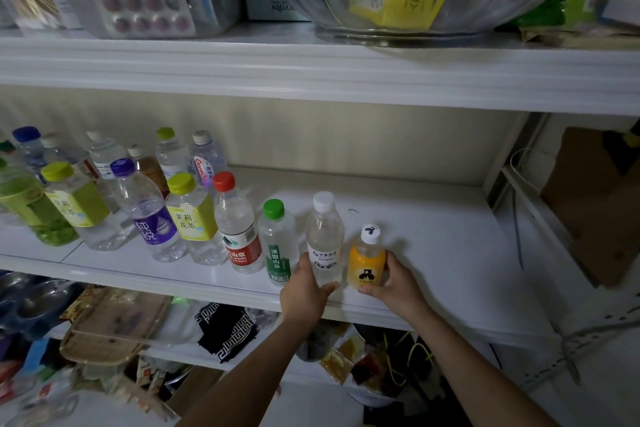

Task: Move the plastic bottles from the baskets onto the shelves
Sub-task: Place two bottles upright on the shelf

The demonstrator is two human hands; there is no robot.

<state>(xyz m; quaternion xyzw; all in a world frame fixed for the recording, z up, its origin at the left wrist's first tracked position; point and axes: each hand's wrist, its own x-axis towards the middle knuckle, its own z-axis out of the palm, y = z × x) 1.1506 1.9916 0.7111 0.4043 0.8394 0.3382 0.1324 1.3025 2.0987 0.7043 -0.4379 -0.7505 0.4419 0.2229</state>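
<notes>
The left hand [304,291] grips a clear white-capped bottle [325,239] at its base. The right hand [396,282] clasps a small orange bottle [366,265] at the first bottle's 3 o'clock. Both bottles stand on the shelf [443,253], with the row of bottles [235,222] at 9 o'clock. This looks like the placing step. Next, both hands should release without tipping either bottle.

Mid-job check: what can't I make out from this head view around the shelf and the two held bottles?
Head view only:
- Baskets: out of frame, so bottles left to move cannot be counted.
- Bases of the clear bottle and orange bottle: partly covered by the left hand and right hand; seated on the shelf or not, unclear.
- Back-row bottles: labels hidden by the front row.
- Lower-shelf clutter: dark, blurred.
</notes>
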